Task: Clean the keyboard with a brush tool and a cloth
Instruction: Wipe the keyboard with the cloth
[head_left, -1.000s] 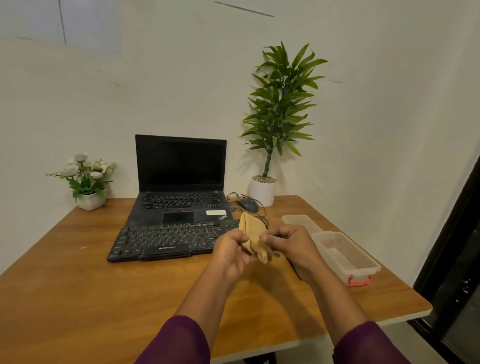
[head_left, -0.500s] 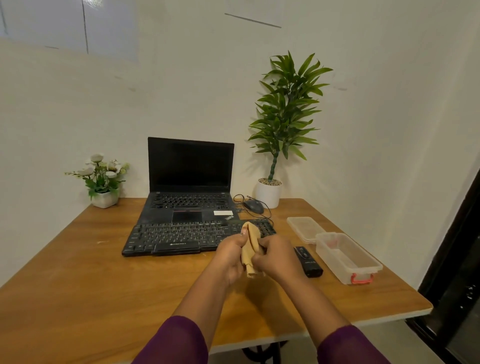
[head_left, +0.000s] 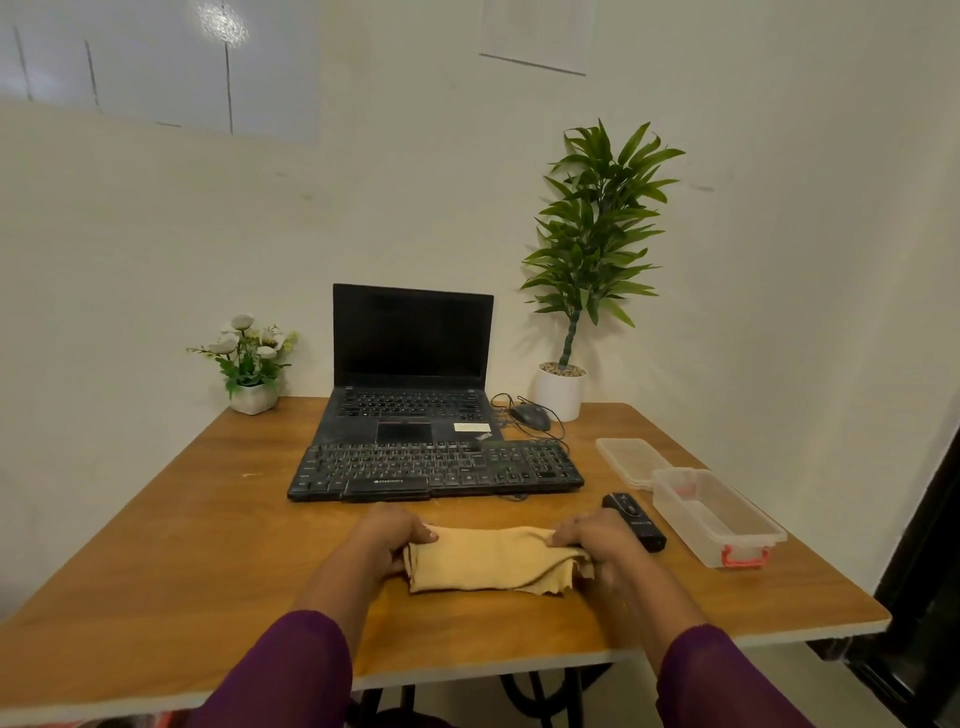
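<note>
Head view looks down on a wooden surface (head_left: 208, 545), where a tan cloth (head_left: 491, 558) lies as a folded strip in the lower middle of the frame, just in front of the keyboard (head_left: 436, 467) but not touching it. The left hand (head_left: 387, 540) holds the cloth's left end and the right hand (head_left: 605, 540) holds its right end. On each hand the fingers (head_left: 415, 532) curl over the top edge and pinch the fabric, so both are closed on the cloth and nothing else.

The keyboard sits across the middle of the frame, against the front of an open laptop (head_left: 410, 374) with a dark screen. A small black device (head_left: 634, 522) lies just beside the right hand, at centre right. It may be the brush tool, though no bristles show and I cannot tell. Further right stand a clear plastic box (head_left: 717, 514) and, behind it, its lid (head_left: 631, 460).

By my reading the step in hand is readying the cloth, folding or smoothing it into a pad, and wiping has not begun. Whether the brushing is done cannot be told from this view.

The next move probably calls for gathering the strip into one hand as a firm pad, lifting it toward the middle of the frame and laying it on the keys at one end. The other hand could steady the keyboard's edge so that the strokes do not push it against the laptop.
</note>
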